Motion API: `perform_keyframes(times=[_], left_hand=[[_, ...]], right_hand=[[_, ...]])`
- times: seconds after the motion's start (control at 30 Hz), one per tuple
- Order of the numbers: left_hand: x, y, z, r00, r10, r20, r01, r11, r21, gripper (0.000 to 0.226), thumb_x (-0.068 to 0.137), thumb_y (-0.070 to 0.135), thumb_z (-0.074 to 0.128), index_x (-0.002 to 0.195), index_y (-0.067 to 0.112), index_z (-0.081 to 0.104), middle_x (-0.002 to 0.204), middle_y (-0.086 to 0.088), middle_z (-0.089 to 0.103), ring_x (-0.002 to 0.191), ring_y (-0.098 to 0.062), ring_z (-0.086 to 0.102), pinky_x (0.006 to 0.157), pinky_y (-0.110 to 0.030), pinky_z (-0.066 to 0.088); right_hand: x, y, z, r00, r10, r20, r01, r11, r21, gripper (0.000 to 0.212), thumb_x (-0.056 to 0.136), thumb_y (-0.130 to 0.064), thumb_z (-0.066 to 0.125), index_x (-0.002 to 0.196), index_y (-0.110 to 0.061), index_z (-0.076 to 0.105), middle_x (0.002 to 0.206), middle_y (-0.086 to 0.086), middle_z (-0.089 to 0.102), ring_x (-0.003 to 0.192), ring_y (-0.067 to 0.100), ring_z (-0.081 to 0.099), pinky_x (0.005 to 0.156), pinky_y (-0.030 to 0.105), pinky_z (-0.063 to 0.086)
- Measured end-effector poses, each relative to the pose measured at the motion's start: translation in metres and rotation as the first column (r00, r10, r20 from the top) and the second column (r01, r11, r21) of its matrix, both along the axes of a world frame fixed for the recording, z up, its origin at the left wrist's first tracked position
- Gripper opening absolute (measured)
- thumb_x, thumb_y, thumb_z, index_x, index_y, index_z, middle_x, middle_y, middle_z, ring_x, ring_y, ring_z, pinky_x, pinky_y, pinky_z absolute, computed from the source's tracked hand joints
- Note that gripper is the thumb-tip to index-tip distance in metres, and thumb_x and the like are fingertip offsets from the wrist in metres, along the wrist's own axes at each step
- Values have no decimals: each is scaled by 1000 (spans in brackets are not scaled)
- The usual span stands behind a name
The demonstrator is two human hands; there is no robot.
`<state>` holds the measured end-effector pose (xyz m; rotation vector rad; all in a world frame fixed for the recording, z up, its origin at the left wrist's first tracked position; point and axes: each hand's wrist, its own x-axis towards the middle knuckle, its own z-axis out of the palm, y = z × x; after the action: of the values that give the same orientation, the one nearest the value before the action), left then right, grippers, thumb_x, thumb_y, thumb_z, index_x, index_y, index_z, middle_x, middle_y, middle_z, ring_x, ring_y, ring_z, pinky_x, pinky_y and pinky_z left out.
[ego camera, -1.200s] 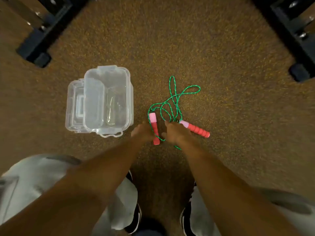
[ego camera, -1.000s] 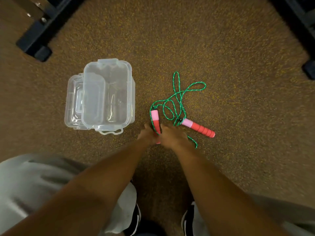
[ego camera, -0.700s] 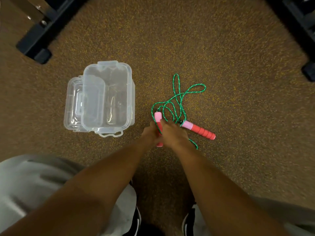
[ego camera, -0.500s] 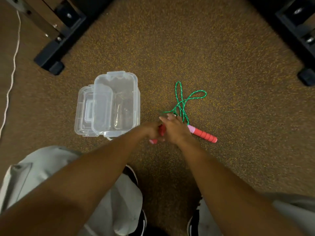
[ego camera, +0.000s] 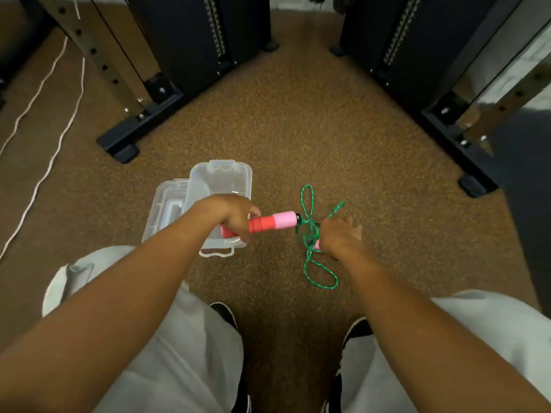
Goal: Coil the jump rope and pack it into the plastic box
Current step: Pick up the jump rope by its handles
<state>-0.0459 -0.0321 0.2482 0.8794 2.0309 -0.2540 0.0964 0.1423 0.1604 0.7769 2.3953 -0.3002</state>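
1. The green jump rope point(ego camera: 310, 234) hangs tangled between my hands, one loop dangling toward the carpet point(ego camera: 298, 138).
2. My left hand point(ego camera: 235, 216) is fisted around one red-and-pink handle point(ego camera: 272, 222).
3. My right hand point(ego camera: 338, 236) is clenched on the rope and the other handle.
4. The open plastic box point(ego camera: 219, 181) sits under my left hand.

A gym — weight-stack machines point(ego camera: 208, 40) on speckled rubber flooring point(ego camera: 298, 129).

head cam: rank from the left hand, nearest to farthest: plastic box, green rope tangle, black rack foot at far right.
1. plastic box: directly under and behind the left hand.
2. green rope tangle: to its right, by the right hand.
3. black rack foot: far right.
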Motion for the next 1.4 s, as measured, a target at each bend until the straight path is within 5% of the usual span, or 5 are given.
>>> perform_keyframes(times=[0.27, 0.5, 0.73, 1.17, 1.4], left_hand=[[28, -37, 50, 970, 113, -216, -25, 927, 375, 20, 89, 19, 63, 104, 33, 62, 95, 2, 68, 91, -22, 63, 81, -37, 52], [37, -61, 70, 957, 141, -255, 20, 842, 539, 17, 75, 36, 61, 85, 50, 59, 79, 18, 60, 88, -17, 61, 82, -37, 51], [4, -99, 97, 784, 541, -305, -125, 618, 776, 36, 66, 68, 54, 91, 44, 62, 85, 14, 62, 88, -18, 62, 91, -50, 49], [42, -55, 46, 942, 328, -71, -240, 807, 539, 18, 88, 35, 65, 98, 33, 51, 100, -1, 68, 96, -26, 68, 85, -41, 56], [72, -27, 56, 879, 275, 389, -475, 431, 768, 24, 88, 19, 76, 110, 21, 65, 104, 1, 73, 94, -9, 68, 84, -24, 53]], right_hand=[[3, -27, 90, 746, -291, -600, -92, 846, -525, 61, 86, -20, 72, 141, -30, 47, 135, 1, 61, 107, 19, 63, 102, 41, 51], [25, -31, 101, 779, -121, -615, -263, 827, -496, 24, 92, -34, 76, 115, -27, 72, 95, -19, 66, 80, -9, 57, 77, 14, 43], [29, 0, 111, 679, -131, -723, -111, 955, -277, 29, 97, -35, 67, 77, -14, 69, 63, -1, 54, 62, 12, 46, 63, 36, 39], [30, -37, 202, 376, -271, -886, -283, 877, -388, 15, 102, -27, 62, 95, -28, 76, 62, -19, 59, 52, 0, 43, 52, 18, 31], [32, -35, 198, 393, -238, -888, -280, 889, -362, 16, 101, -26, 64, 95, -24, 78, 71, -21, 66, 63, -2, 54, 60, 18, 37]])
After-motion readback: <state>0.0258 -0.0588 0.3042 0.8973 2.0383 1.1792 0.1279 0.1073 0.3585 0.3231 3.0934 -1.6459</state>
